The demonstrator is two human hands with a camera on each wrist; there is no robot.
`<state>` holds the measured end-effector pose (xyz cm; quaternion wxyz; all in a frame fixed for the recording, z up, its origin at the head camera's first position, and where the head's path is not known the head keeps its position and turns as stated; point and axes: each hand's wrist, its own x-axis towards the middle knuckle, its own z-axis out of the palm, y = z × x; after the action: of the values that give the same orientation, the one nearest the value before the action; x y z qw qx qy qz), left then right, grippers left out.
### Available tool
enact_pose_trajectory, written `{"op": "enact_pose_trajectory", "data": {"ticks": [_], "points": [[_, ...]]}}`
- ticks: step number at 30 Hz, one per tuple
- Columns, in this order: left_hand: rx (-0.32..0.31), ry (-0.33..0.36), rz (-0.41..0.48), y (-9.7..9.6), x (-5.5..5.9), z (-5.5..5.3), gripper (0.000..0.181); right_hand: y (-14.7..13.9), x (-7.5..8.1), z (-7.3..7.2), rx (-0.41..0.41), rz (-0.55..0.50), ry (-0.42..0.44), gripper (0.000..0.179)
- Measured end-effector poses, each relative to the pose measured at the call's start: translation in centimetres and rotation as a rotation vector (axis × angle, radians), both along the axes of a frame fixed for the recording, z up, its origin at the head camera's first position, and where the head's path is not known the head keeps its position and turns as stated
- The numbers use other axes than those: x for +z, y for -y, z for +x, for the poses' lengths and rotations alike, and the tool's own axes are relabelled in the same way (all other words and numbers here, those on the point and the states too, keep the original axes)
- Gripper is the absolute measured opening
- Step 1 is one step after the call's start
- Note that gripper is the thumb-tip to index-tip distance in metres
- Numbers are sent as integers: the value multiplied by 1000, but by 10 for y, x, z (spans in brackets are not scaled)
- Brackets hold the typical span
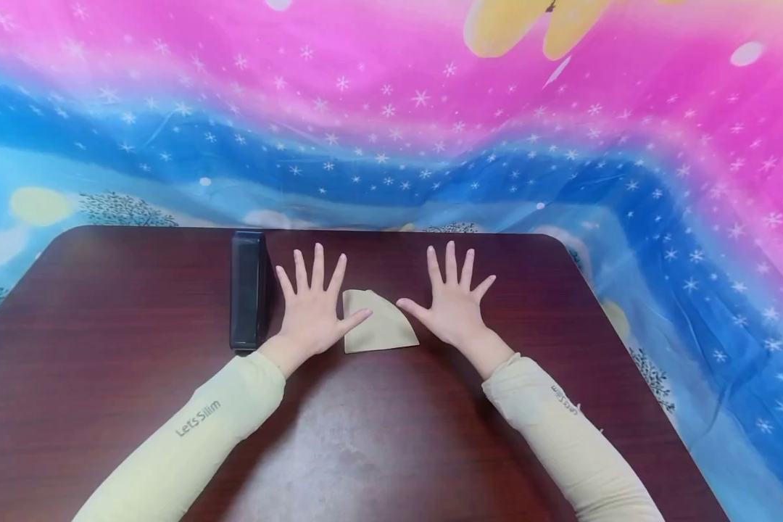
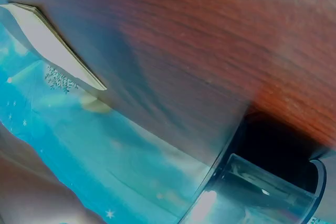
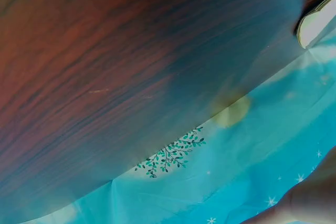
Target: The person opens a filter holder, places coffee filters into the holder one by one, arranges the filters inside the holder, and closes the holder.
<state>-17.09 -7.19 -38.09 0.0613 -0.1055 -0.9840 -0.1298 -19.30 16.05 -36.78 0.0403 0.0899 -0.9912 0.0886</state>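
Both hands hover over the table with fingers spread and nothing held. My left hand (image 1: 311, 312) is between a black upright box (image 1: 246, 290) and a beige fan-shaped stack of what looks like paper filters (image 1: 377, 326); its thumb overlaps the stack in the head view. To the right of the stack is my right hand (image 1: 455, 308), thumb pointing toward it. The left wrist view shows the stack's layered edge (image 2: 58, 48) and a clear front on the box (image 2: 270, 184). In the right wrist view, the stack (image 3: 317, 22) is partly cut off at the upper right.
The dark reddish wooden table (image 1: 339, 449) has rounded far corners. Behind it and along its right side hangs a pink and blue cloth (image 1: 391, 130) with printed snowflakes. Pale sleeves cover both forearms.
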Motion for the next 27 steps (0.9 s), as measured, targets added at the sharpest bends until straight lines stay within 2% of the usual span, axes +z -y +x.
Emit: {"op": "enact_pose_trajectory", "data": {"ticks": [5,8,12,17,22,27], "points": [[7,-34,-10,1,2,-2,97,-1,0,1,0,2,-4,100],[18,-68,-11,3,7,-3,97,-2,0,3,3,6,-9,99],[51,-104,19,10,21,-6,97,-1,0,4,23,14,-35,96],[122,-118,80,29,43,-13,96,0,2,5,45,48,-76,94],[198,-70,149,56,59,-20,94,-1,3,6,46,64,-76,93],[241,15,215,82,59,-25,84,-2,2,8,57,57,-76,91]]}}
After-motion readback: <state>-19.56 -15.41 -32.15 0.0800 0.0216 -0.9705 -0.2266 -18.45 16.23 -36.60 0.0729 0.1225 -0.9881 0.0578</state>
